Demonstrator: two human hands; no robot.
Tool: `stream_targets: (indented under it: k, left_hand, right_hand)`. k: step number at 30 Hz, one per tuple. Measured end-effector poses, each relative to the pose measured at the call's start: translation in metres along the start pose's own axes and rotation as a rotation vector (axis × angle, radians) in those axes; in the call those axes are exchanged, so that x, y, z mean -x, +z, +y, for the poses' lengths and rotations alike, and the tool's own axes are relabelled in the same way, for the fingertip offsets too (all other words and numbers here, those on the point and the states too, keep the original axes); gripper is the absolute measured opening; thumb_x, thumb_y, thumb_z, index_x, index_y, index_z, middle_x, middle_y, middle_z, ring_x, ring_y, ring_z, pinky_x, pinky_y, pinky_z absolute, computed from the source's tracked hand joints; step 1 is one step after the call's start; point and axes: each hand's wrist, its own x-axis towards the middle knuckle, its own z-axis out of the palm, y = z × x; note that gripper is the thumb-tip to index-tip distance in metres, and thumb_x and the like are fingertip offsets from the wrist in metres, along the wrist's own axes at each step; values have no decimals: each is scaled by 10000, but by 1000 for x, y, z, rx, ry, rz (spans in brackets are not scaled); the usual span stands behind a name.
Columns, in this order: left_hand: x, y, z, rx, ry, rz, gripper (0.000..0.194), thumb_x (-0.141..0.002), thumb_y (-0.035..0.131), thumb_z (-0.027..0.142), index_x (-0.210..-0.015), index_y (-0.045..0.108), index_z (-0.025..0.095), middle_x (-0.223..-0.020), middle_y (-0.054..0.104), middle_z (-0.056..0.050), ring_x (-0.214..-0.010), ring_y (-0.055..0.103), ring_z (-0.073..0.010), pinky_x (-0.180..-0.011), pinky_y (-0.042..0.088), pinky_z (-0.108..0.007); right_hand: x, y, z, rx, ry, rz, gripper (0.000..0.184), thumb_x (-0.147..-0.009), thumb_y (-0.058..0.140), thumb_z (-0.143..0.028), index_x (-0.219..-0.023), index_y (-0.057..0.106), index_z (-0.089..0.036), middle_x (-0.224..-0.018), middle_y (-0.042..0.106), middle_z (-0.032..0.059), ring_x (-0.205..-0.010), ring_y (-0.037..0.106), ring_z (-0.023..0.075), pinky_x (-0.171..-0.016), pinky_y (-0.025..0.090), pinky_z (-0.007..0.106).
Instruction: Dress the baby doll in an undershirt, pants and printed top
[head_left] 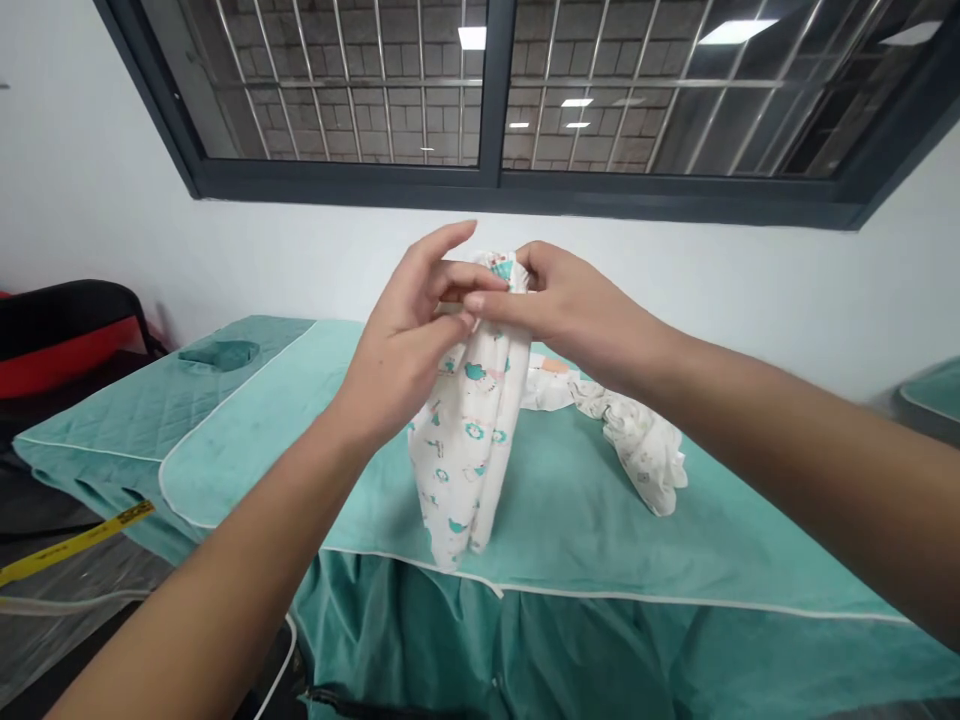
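Note:
A soft white cloth with small green animal prints [472, 430], possibly a baby garment, hangs in long folds above the bed. At its top edge, my right hand [562, 300] pinches it between thumb and fingers. My left hand [409, 340] grips the upper left side, with thumb and a finger closed on the fabric and the index finger raised. Both hands meet near the gathered top. The lower end of the cloth hangs close to the bed's front edge. Behind it, a crumpled white printed cloth [645, 450] lies on the green cover, partly hidden by my right hand and arm.
The massage-style bed has a green cover with white piping [247, 430] and a face hole [219, 355] at left. A black and red chair [71, 345] stands far left, near a yellow strap [79, 543]. A barred window [487, 100] is above the white wall.

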Motion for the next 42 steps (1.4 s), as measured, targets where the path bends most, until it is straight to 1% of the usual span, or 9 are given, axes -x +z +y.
stream_targets:
  k: [5,10,14,16,20,24,28,35,42]
  left_hand:
    - [32,-2,-45,-156,-49,298,757,-763,729,323,-1418,350,306,-1442,454,-79,-1338,436,-278,-1055,439,-435]
    - [72,-2,-89,180,-667,217,556,-693,783,420,-1163,628,165,-1146,691,-113,-1024,660,-300,-860,550,-397]
    - [77,-18,-111,244,-816,467,525,-686,778,426,-1115,625,164,-951,730,-77,-753,692,-229,-656,552,-326]
    - [75,-27,-129,162,-883,573,508,-711,747,420,-1129,591,176,-940,717,-73,-718,686,-219,-607,542,-316]
    - [83,-35,-180,-153,-1053,541,519,-746,680,297,-1223,523,166,-1155,635,-135,-953,674,-265,-804,560,-418]
    - [90,-21,-211,-509,-758,428,428,-806,599,271,-1226,565,199,-1356,508,-117,-1305,481,-270,-1126,371,-459]
    - [82,12,-214,-107,-946,192,416,-872,563,394,-1261,565,245,-1390,537,-87,-1268,536,-250,-1124,392,-432]
    - [65,46,-240,345,-1237,359,549,-808,684,355,-1311,546,186,-1420,534,-135,-1346,472,-283,-1141,364,-398]
    - [30,46,-257,806,-1308,432,498,-827,679,423,-1248,616,164,-1231,661,-155,-1112,646,-298,-967,516,-412]
  right_hand:
    - [-14,18,14,-152,-1,-11,203,-782,664,-225,-883,493,-181,-795,523,-1,-712,516,121,-604,423,234]
    - [-55,31,47,-408,-13,-40,213,-801,641,-250,-926,478,-195,-860,553,3,-780,579,137,-669,478,259]
    - [-101,49,118,-372,91,-3,204,-828,592,-299,-943,460,-193,-909,587,22,-835,608,160,-716,517,292]
    - [-118,64,162,-125,162,19,155,-881,499,-298,-986,455,-194,-962,607,40,-877,620,172,-752,527,314]
    - [-137,86,242,225,191,0,171,-832,516,-182,-1002,511,-170,-1020,625,85,-990,603,225,-932,477,400]
    - [-154,67,305,334,178,62,278,-839,538,-197,-1112,534,-149,-1290,529,152,-1254,458,280,-1095,339,434]
    - [-182,26,355,568,345,2,415,-902,533,-436,-1165,554,-115,-1284,537,203,-1248,466,341,-1061,354,461]
    - [-220,-9,401,379,530,-257,793,-853,519,-688,-1416,446,-135,-1425,485,171,-1269,500,331,-1029,425,379]
    - [-241,-7,395,-171,588,-544,596,-851,614,-561,-1343,573,-227,-1372,560,78,-1243,547,283,-1017,497,341]
